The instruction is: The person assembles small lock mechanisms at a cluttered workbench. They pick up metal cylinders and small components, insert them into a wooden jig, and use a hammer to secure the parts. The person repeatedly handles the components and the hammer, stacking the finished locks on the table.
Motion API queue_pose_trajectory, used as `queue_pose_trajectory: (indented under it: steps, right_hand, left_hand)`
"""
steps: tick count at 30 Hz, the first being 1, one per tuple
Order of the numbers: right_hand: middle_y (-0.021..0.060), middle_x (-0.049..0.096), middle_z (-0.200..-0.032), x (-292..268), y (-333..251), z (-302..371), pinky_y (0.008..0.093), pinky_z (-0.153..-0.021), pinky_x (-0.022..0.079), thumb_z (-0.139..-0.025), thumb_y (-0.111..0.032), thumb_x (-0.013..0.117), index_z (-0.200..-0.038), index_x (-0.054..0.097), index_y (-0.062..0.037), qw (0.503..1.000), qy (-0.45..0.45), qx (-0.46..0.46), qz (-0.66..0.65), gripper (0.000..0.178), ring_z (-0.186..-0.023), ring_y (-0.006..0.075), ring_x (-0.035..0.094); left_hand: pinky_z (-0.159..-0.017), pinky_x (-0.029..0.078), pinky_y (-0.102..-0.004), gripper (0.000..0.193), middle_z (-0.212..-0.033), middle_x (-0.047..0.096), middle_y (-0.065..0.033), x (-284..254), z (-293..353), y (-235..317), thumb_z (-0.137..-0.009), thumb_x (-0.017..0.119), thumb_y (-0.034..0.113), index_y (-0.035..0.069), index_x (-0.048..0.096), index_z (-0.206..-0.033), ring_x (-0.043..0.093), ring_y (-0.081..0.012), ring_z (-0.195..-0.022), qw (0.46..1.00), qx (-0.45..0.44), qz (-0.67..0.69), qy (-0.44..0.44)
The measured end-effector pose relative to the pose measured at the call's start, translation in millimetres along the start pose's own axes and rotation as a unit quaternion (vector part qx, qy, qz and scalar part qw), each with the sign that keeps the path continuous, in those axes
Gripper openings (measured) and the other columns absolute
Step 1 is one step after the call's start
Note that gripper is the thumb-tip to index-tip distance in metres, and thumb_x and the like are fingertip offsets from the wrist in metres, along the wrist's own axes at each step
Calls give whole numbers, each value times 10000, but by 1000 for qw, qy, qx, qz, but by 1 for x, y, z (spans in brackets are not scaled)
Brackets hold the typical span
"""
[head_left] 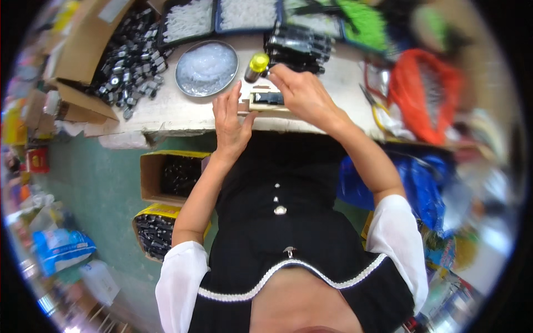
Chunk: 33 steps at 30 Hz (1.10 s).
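My right hand (308, 95) is closed around a small hammer, its head (257, 67) yellow on top and dark metallic below, raised over the table. Below it lies a pale narrow block (259, 107) near the table's front edge. A black piece (268, 98) rests in this block, its right end hidden by my right hand. My left hand (231, 123) is at the block's left end, fingers stretched out and thumb by the block's front side. Whether the thumb touches the block I cannot tell.
A round dish (233, 76) of translucent gel-like stuff stands behind my left hand. Beyond are trays of white pieces (189, 21), green pieces (363, 23) and stacked black parts (300, 47). Yellow-handled scissors (380, 115) and a red bag (401, 94) lie right; a cardboard box (78, 53) spills small metallic parts (133, 69) left.
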State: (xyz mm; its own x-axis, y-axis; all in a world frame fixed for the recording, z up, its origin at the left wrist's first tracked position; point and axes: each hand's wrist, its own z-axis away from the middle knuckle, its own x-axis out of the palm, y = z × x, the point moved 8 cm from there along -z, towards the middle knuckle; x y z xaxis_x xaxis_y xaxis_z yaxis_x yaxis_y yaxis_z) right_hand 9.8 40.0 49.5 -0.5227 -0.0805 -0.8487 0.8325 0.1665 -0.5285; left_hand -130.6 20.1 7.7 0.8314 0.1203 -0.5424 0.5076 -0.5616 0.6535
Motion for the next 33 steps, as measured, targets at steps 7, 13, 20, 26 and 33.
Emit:
queue_pose_trajectory:
  steps: [7, 13, 20, 26, 33]
  right_hand:
    - [196, 582, -674, 2, -9, 28, 486, -544, 419, -867, -202, 500, -845, 506, -57, 996, 69, -56, -8, 147, -626, 393, 568]
    - [154, 610, -690, -11, 33, 54, 449, -517, 438, -867, -160, 495, -910, 536, -69, 991, 109, -27, 76, 108, -600, 352, 585]
    - [124, 618, -707, -51, 115, 99, 418, -507, 441, -861, -187, 528, -963, 570, -81, 948, 246, 83, 187, 152, -603, 320, 597]
    - [104, 519, -781, -32, 140, 110, 398, -616, 391, -792, -138, 601, -935, 587, -83, 956, 222, 85, 174, 153, -730, 274, 515]
    - [79, 515, -918, -41, 135, 107, 387, -700, 339, -764, -144, 624, -941, 601, -108, 956, 221, 56, 186, 182, -871, 253, 475]
  left_hand:
    - [-835, 364, -386, 717, -1024, 510, -120, -4, -6, 1, -610, 668, -64, 50, 424, -1274, 469, -286, -941, 998, -12, 44, -30]
    - [-770, 327, -355, 574, -973, 550, -69, 37, -21, 18, -649, 664, 15, 71, 504, -1198, 472, -245, -918, 980, 120, -35, -152]
    - [-753, 335, -352, 373, -889, 530, -80, 38, -55, 28, -685, 647, 38, 70, 593, -1053, 490, -246, -878, 955, 242, 29, -171]
    - [-786, 327, -348, 295, -926, 554, -71, 53, -143, 38, -733, 634, 44, 87, 610, -1024, 527, -233, -877, 960, 248, 65, -111]
    - [-831, 304, -369, 244, -963, 559, -66, 97, -182, 21, -770, 625, 75, 90, 620, -1013, 528, -238, -883, 950, 244, 17, -195]
